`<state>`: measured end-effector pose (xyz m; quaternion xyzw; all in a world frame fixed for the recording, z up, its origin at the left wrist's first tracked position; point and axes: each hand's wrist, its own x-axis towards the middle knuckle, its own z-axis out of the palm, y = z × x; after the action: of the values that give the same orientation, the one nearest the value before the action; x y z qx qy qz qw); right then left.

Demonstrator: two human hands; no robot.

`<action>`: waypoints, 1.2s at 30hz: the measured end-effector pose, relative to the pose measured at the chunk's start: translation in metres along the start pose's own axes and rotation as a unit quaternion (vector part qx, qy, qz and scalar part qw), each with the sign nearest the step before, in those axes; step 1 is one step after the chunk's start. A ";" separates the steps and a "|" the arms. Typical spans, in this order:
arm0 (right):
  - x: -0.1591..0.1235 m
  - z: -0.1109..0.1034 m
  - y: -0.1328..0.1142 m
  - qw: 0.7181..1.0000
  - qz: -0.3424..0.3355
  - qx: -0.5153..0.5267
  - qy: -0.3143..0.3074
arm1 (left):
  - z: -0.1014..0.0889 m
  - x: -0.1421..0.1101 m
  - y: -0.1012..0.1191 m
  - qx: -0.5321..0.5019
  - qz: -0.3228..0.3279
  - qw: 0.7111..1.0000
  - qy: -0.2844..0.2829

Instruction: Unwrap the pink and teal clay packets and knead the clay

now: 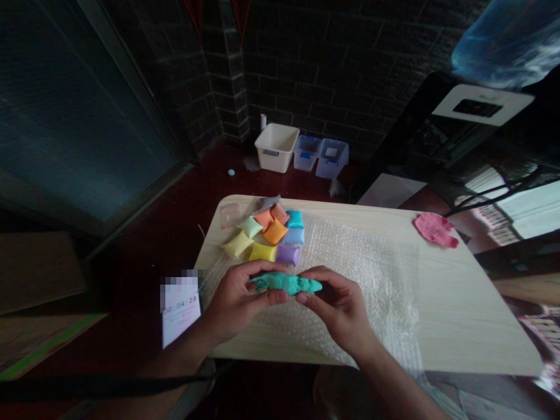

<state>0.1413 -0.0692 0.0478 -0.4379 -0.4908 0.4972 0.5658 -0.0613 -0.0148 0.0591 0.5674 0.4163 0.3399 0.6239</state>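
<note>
A lumpy, elongated piece of teal modelling clay [286, 283] is held level above the table's near side. My left hand [245, 294] is closed on its left part, with the thumb in front and fingers behind. At the other end, my right hand [335, 300] pinches the clay between thumb and fingers. Just beyond my hands lie several small packets of coloured clay, among them a purple packet [287, 255], a yellow packet [262, 252] and an orange packet [275, 231]. Bubble wrap [363, 274] lies beneath my hands.
The pale wooden table [464, 303] carries a flattened pink clay piece [435, 229] at far right. A lit timer screen [181, 315] stands by the left edge. Beyond, on the floor, are a white bin [273, 160] and clear boxes [330, 166]. A water dispenser [406, 128] is at right.
</note>
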 end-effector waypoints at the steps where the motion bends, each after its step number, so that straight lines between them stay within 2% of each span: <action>1: 0.000 0.000 0.000 1.000 0.001 0.000 0.000 | 0.000 0.000 0.000 -0.006 0.000 1.000 0.001; 17: -0.001 -0.003 0.005 0.996 0.045 0.075 0.008 | 0.001 -0.001 0.004 -0.077 -0.035 0.996 0.020; 26: -0.001 -0.005 0.006 0.990 0.056 0.129 -0.002 | 0.000 -0.003 0.001 -0.139 -0.049 0.989 0.010; 36: -0.001 -0.004 0.003 0.990 0.065 0.123 0.006 | -0.001 -0.003 -0.002 -0.163 -0.051 0.985 -0.004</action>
<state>0.1447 -0.0695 0.0439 -0.3988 -0.3936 0.5868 0.5845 -0.0635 -0.0168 0.0578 0.4373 0.3811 0.3687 0.7263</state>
